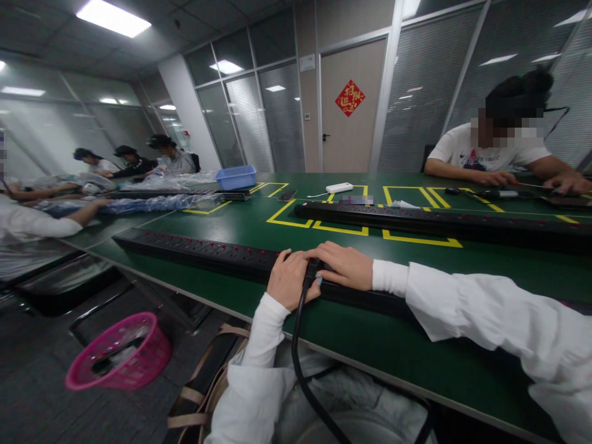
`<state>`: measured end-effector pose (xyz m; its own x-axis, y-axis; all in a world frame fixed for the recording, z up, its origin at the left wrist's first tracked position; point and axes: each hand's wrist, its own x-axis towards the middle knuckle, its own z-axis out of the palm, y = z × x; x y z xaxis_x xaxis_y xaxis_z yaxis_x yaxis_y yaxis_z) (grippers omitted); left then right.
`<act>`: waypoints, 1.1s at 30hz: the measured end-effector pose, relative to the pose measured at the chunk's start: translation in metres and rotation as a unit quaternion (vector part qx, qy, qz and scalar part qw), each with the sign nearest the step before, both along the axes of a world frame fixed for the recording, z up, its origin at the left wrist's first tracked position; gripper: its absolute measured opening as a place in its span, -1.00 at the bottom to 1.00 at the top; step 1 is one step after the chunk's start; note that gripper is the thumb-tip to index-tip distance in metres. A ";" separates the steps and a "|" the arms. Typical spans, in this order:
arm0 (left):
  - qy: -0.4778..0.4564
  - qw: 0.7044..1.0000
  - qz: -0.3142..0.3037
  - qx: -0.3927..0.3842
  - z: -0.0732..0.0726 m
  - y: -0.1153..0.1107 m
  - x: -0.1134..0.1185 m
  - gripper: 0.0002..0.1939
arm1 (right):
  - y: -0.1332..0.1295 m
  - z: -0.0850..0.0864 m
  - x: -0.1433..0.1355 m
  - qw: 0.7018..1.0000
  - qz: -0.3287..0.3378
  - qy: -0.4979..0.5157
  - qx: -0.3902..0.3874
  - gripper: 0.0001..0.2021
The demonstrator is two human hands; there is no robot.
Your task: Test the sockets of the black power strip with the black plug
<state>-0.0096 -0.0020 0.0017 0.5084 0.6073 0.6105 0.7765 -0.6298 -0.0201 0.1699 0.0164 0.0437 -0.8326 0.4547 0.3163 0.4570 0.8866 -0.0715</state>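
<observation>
A long black power strip with a row of red switches lies along the near side of the green table. At its middle, my left hand is closed round a black power plug, its thumb at the plug's near side. From the right, my right hand reaches across the strip, its fingers closed at the top and side of the same plug. A thick black cable runs from the plug down over the table edge toward my lap. The plug's front end is hidden by my fingers, so I cannot tell how far it sits in a socket.
Another black power strip lies farther back on the table, near yellow tape outlines. A white power bank and a blue bin stand beyond. A pink basket is on the floor at left. Co-workers sit across and at left.
</observation>
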 end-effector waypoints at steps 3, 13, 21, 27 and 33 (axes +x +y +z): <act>0.001 1.000 0.000 -0.001 0.000 0.000 0.000 -0.62 | 0.000 0.000 0.000 1.000 0.001 0.002 0.000 -0.60; 0.002 1.000 0.002 -0.004 0.000 0.000 0.000 -0.60 | 0.000 -0.001 0.000 1.000 0.004 0.002 -0.003 -0.61; 0.002 1.000 -0.012 0.001 -0.002 0.003 -0.004 -0.65 | 0.002 -0.002 0.001 1.000 0.013 0.009 -0.009 -0.60; -0.003 1.000 -0.012 -0.001 -0.001 0.002 -0.003 -0.63 | -0.001 0.000 0.000 1.000 0.017 0.009 -0.008 -0.60; -0.004 1.000 -0.009 0.000 -0.003 0.004 -0.005 -0.65 | -0.004 0.003 0.001 1.000 0.013 0.007 -0.007 -0.61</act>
<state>-0.0150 0.0016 -0.0010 0.5145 0.5978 0.6148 0.7646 -0.6443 -0.0135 0.1707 0.0124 0.0467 -0.8397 0.4379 0.3210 0.4331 0.8968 -0.0905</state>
